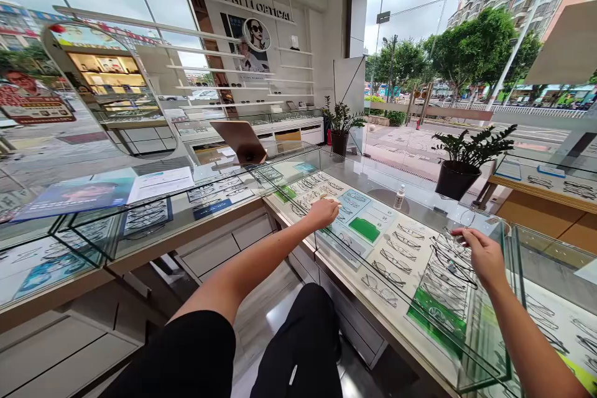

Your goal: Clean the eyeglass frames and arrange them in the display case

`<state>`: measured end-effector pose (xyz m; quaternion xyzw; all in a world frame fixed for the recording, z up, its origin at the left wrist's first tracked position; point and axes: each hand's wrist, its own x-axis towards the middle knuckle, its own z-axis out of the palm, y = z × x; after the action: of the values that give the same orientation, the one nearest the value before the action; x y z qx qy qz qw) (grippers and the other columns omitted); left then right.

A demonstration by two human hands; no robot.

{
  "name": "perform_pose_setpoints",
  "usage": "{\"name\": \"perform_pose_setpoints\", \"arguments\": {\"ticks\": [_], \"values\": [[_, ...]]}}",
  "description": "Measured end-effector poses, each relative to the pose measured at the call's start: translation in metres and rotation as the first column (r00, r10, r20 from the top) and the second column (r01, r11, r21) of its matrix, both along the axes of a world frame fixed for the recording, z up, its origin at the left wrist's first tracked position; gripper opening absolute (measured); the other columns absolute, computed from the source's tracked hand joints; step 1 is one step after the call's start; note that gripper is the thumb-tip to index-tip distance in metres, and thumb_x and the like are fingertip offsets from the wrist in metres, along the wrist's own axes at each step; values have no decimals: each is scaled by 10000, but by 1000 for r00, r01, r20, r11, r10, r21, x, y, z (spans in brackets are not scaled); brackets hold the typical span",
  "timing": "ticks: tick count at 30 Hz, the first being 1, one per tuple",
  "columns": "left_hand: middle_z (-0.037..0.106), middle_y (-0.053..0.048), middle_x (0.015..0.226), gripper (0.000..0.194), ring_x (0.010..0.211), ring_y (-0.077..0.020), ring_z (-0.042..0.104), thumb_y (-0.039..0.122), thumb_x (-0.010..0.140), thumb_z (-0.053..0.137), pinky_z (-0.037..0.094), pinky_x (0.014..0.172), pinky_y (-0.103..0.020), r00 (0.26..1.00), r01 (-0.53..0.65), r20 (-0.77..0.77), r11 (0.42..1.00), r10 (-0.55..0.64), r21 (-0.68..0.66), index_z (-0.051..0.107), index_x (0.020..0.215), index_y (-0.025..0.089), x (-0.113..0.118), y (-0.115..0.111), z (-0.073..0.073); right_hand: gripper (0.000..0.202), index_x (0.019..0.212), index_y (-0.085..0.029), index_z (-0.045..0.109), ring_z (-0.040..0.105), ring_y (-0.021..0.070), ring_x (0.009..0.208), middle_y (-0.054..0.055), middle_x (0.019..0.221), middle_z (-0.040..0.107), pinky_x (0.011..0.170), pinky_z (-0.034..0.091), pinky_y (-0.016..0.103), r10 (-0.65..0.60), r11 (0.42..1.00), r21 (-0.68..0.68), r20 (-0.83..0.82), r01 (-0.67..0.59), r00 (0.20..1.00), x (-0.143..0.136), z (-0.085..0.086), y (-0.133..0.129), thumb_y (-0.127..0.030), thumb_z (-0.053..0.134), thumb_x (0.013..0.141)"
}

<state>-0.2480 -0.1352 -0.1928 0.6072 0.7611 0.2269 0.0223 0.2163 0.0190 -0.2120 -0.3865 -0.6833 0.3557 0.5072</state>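
Observation:
My left hand is closed above the glass display case, near its middle. A small pale bit shows at its fingers, too small to name. Toward the right end of the case, my right hand pinches a pair of eyeglasses between thumb and fingers. Beneath the glass lie rows of eyeglasses, partly on green cards. A small white spray bottle stands upright on the glass between my hands.
Potted plants stand beyond the case, by the window. A second glass counter runs off to the left, with a booklet and a tilted tabletop mirror on top. Drawers sit below the counters, close to my legs.

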Motion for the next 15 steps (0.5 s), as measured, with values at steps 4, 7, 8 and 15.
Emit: {"name": "perform_pose_setpoints", "arguments": {"ticks": [4, 7, 8, 15], "values": [[644, -74, 825, 383, 891, -261, 648, 440, 1009, 458, 538, 863, -395, 971, 16, 235, 988, -52, 153, 549, 701, 232, 31, -7, 24, 393, 901, -212, 838, 644, 259, 830, 96, 942, 796, 783, 498, 381, -13, 1000, 25, 13, 13, 1000, -1, 4, -2, -546, 634, 932], [623, -56, 794, 388, 834, -235, 633, 505, 978, 417, 554, 802, -372, 878, 33, 457, 972, -140, 235, 524, 725, 230, 56, -2, 51, 380, 877, -216, 831, 635, 253, 830, 92, 941, 796, 784, 484, 381, 6, 1000, 24, -26, -6, 1000, -2, 10, -5, -537, 636, 934], [624, -53, 796, 387, 813, -224, 634, 521, 968, 407, 566, 783, -366, 830, 46, 529, 967, -177, 251, 536, 752, 226, 65, 1, 61, 372, 872, -216, 829, 633, 250, 826, 91, 939, 795, 779, 482, 380, 20, 1000, 20, -47, -20, 999, -3, 13, -7, -533, 643, 930], [651, -53, 832, 434, 754, -178, 650, 605, 880, 558, 614, 796, -378, 462, 218, 793, 917, -398, 333, 642, 918, 181, 143, 41, 117, 346, 888, -220, 845, 642, 235, 847, 85, 942, 781, 772, 498, 366, 128, 992, 38, -168, -123, 977, -11, 44, -28, -515, 674, 944]]}}
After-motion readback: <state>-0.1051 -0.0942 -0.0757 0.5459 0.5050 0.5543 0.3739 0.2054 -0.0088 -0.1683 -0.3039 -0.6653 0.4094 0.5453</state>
